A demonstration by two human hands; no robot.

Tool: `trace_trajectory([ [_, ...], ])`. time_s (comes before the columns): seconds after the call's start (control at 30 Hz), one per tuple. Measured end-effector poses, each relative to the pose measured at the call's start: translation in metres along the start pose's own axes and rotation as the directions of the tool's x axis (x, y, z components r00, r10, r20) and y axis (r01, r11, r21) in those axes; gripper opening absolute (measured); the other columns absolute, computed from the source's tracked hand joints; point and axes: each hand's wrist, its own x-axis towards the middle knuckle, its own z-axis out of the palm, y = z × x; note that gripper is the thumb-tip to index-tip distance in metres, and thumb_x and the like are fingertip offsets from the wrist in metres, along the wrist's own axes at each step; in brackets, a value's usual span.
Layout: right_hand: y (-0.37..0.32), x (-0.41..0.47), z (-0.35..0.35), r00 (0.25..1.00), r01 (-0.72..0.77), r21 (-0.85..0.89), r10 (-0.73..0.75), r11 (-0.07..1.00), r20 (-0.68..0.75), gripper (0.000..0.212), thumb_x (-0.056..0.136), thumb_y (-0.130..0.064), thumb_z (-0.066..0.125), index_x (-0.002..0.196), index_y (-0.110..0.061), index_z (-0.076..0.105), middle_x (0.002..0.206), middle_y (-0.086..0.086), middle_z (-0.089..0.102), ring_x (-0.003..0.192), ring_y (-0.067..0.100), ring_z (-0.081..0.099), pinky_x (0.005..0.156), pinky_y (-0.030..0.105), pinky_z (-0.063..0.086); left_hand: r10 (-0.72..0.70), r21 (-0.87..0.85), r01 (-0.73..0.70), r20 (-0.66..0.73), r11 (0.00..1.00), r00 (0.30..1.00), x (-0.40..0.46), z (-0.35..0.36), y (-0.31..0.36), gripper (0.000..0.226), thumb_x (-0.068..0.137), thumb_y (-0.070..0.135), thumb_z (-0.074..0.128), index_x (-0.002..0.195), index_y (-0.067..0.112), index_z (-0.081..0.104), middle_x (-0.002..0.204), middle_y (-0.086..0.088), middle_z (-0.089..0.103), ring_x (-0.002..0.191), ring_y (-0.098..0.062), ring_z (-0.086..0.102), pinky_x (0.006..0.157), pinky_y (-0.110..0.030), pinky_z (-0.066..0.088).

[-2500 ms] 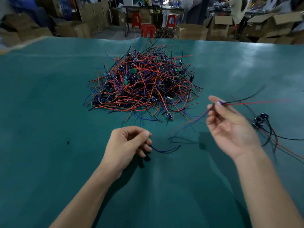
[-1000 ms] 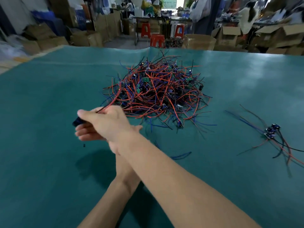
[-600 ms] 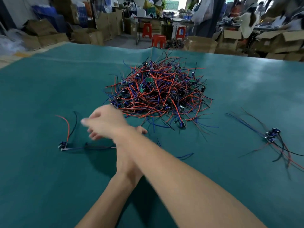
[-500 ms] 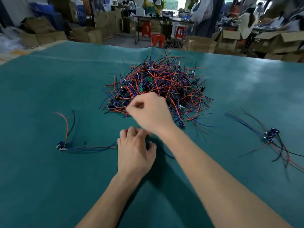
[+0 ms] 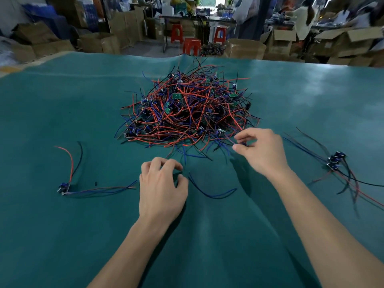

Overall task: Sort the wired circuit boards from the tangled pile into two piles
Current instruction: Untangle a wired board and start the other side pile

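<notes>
While the tangled pile [image 5: 187, 113] lay just beyond both hands, wires at its near right edge were pinched between thumb and fingertips of the right hand [image 5: 260, 151]. That grip appeared to be taken on loose wire ends so that one wired board could be drawn free without the whole heap being dragged along; which board the wires belonged to could not be told.

Flat on the green table cover [image 5: 62, 235], the left hand [image 5: 162, 190] was rested palm down with fingers loosely curled. Whether anything was held under them could not be made out. A loose blue wire [image 5: 209, 191] was seen beside its thumb, between the two forearms.

Out to the left of the left hand, a single board with red, black and blue leads [image 5: 68, 183] had been laid, seemingly as the start of one sorted pile. Well to the right of the right hand, a small cluster of boards [image 5: 335, 161] was set down with leads trailing outward, seemingly the other pile. The two were kept well apart, one on each side, presumably so sorted pieces would not be mixed again. Most of the sorting was judged to be undone.
</notes>
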Motion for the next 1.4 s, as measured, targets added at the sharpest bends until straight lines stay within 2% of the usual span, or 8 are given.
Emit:
trace_trajectory([
  [0.2,-0.01,-0.03,-0.039,0.986,0.027,0.654,0.089,0.756,-0.144,0.034,0.072,0.0,0.082,0.096,-0.022,0.076,0.097,-0.001,0.077,0.071,0.016,0.069,0.074,0.034,0.057,0.124,-0.196,-0.142,-0.104,0.97,0.987,-0.004,-0.002,0.01,0.013,0.087,0.011,0.066,0.095,0.022,0.068,0.095,0.016,0.059,0.092,-0.008,0.051,0.08,-0.01,0.035],
  [0.4,-0.019,-0.069,-0.022,0.997,-0.075,0.909,0.041,0.409,0.063,0.039,0.066,0.011,0.078,0.093,-0.013,0.062,0.1,0.006,0.066,0.085,0.03,0.071,0.078,0.033,0.056,0.056,-0.683,0.043,0.123,0.729,0.991,-0.019,0.0,0.034,0.013,0.085,0.023,0.064,0.095,0.029,0.07,0.086,0.005,0.074,0.079,-0.015,0.069,0.072,-0.03,0.056],
  [0.53,-0.027,-0.077,-0.001,0.988,-0.113,0.873,-0.041,0.475,0.15,0.044,0.066,0.019,0.077,0.093,-0.011,0.06,0.089,0.003,0.071,0.082,0.019,0.071,0.074,0.025,0.056,0.086,-0.861,0.324,0.385,0.392,0.919,-0.019,-0.005,0.041,0.018,0.091,0.023,0.069,0.107,0.017,0.071,0.093,-0.013,0.075,0.082,-0.022,0.072,0.067,-0.028,0.057],
  [0.67,-0.033,-0.083,0.009,0.978,-0.065,0.84,-0.132,0.539,0.16,0.041,0.066,0.009,0.078,0.096,-0.015,0.064,0.091,0.002,0.074,0.091,0.016,0.071,0.074,0.024,0.055,-0.003,-0.849,0.503,0.509,0.16,0.861,-0.012,-0.011,0.041,0.013,0.086,0.027,0.064,0.086,0.018,0.074,0.082,-0.011,0.073,0.073,-0.021,0.072,0.062,-0.023,0.056],
  [0.93,-0.034,-0.082,0.008,0.972,-0.131,0.801,-0.083,0.585,0.219,0.032,0.059,-0.006,0.087,0.083,-0.021,0.074,0.083,-0.001,0.071,0.077,0.013,0.066,0.072,0.024,0.054,0.091,-0.834,0.523,0.542,0.174,0.835,-0.011,-0.013,0.032,0.025,0.065,0.008,0.079,0.091,0.01,0.079,0.091,-0.016,0.075,0.078,-0.02,0.073,0.068,-0.023,0.057],
  [1.03,-0.034,-0.083,0.01,0.951,-0.271,0.844,-0.008,0.462,0.309,0.035,0.056,-0.004,0.087,0.085,-0.012,0.068,0.077,0.003,0.066,0.067,0.015,0.062,0.062,0.024,0.051,0.123,-0.845,0.447,0.497,0.294,0.859,-0.013,-0.013,0.029,0.023,0.073,0.004,0.076,0.096,0.007,0.076,0.095,-0.021,0.075,0.08,-0.022,0.072,0.068,-0.025,0.057],
  [1.23,-0.039,-0.088,0.019,0.973,-0.177,0.708,0.013,0.684,0.23,0.017,0.062,-0.017,0.086,0.076,-0.021,0.075,0.072,0.004,0.073,0.064,0.016,0.065,0.062,0.028,0.055,0.114,-0.747,0.196,0.341,0.635,0.933,-0.019,-0.007,0.03,0.012,0.08,0.019,0.082,0.089,0.016,0.075,0.069,-0.004,0.072,0.052,-0.015,0.061,0.048,-0.023,0.047],
  [1.4,-0.034,-0.087,0.019,0.963,-0.179,0.714,-0.027,0.677,0.267,0.008,0.079,-0.018,0.08,0.087,-0.019,0.081,0.084,0.004,0.078,0.077,0.01,0.07,0.07,0.02,0.052,-0.029,-0.742,0.28,0.331,0.61,0.943,-0.013,-0.006,0.025,0.021,0.095,0.027,0.067,0.078,0.016,0.072,0.05,0.0,0.05,0.04,-0.01,0.037,0.039,-0.015,0.029],
])
